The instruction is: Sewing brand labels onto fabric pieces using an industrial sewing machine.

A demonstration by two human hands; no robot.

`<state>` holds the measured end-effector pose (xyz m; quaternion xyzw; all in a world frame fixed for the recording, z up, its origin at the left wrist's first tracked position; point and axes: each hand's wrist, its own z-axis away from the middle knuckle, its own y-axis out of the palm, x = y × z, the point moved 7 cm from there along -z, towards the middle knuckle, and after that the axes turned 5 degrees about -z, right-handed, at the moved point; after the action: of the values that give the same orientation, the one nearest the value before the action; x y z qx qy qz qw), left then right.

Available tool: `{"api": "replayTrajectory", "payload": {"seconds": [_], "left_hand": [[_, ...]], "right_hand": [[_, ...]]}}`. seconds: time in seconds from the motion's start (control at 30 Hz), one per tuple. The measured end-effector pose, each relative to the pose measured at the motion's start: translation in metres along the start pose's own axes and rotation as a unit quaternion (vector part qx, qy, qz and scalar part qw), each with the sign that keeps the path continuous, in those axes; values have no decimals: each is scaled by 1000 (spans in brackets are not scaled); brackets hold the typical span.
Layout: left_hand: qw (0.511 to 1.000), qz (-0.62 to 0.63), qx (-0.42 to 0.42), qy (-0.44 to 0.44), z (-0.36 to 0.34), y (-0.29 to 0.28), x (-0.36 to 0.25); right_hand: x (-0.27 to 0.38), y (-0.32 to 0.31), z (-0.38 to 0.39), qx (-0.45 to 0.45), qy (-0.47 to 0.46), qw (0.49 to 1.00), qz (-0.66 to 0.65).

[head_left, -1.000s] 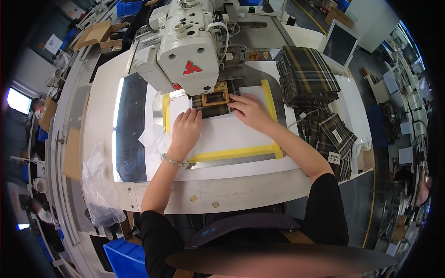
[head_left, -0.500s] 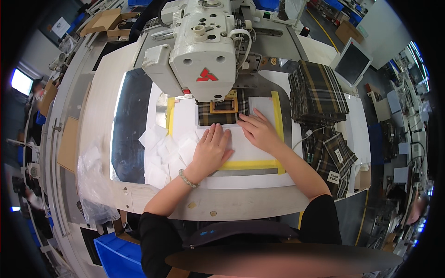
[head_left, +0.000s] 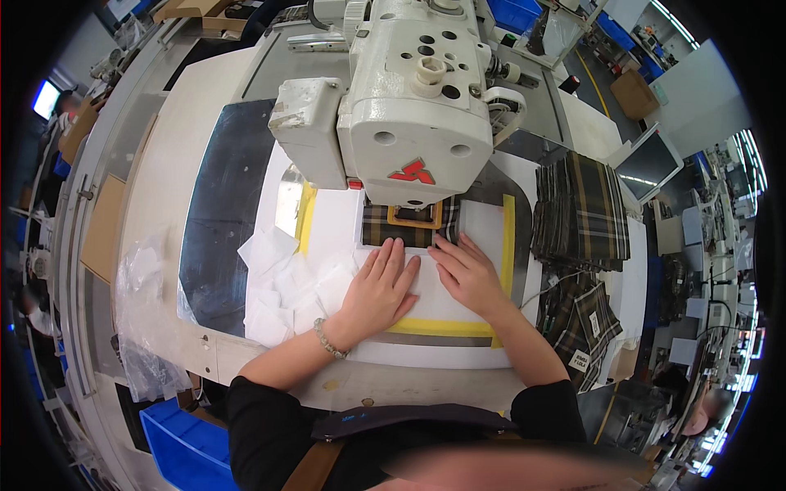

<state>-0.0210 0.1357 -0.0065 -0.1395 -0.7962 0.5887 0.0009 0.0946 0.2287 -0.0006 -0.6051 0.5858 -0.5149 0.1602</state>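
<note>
A dark plaid fabric piece [head_left: 383, 236] lies beneath the sewing machine head [head_left: 417, 123], with a yellow-orange rectangular clamp frame [head_left: 415, 222] on top of it. Flat on the white sheet, my left hand [head_left: 378, 290] has its fingers stretched out, the tips at the fabric's near edge. My right hand [head_left: 469, 277] also lies with fingers spread, its tips by the fabric's near right corner. Neither hand grips anything. Yellow tape [head_left: 508, 254] borders the white sheet [head_left: 434, 290]. The machine head hides the far part of the fabric.
Loose white squares [head_left: 274, 286] lie left of my left hand. A tall stack of plaid pieces [head_left: 580, 213] stands at the right, with labelled plaid pieces [head_left: 591, 323] nearer me. Farther out are a monitor [head_left: 651, 168], clear plastic [head_left: 147, 319] and a blue bin [head_left: 184, 446].
My right hand has slid from the fabric's right side toward its near edge, closer to me. My left hand stays at the near edge. The whole view has shifted.
</note>
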Motion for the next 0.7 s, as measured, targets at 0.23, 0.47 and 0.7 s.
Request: {"api": "replayTrajectory", "payload": {"seconds": [0.23,0.47,0.7], "left_hand": [[999,45,-2,-21,-5,0,6],[998,54,-2,-34,-8,-1,8],[996,73,-8,-45,-10,0,14]], "right_hand": [[3,0,-2,6,0,1000,19],[5,-3,-4,1,9,1000,20],[5,-4,-4,-5,-5,999,38]]}}
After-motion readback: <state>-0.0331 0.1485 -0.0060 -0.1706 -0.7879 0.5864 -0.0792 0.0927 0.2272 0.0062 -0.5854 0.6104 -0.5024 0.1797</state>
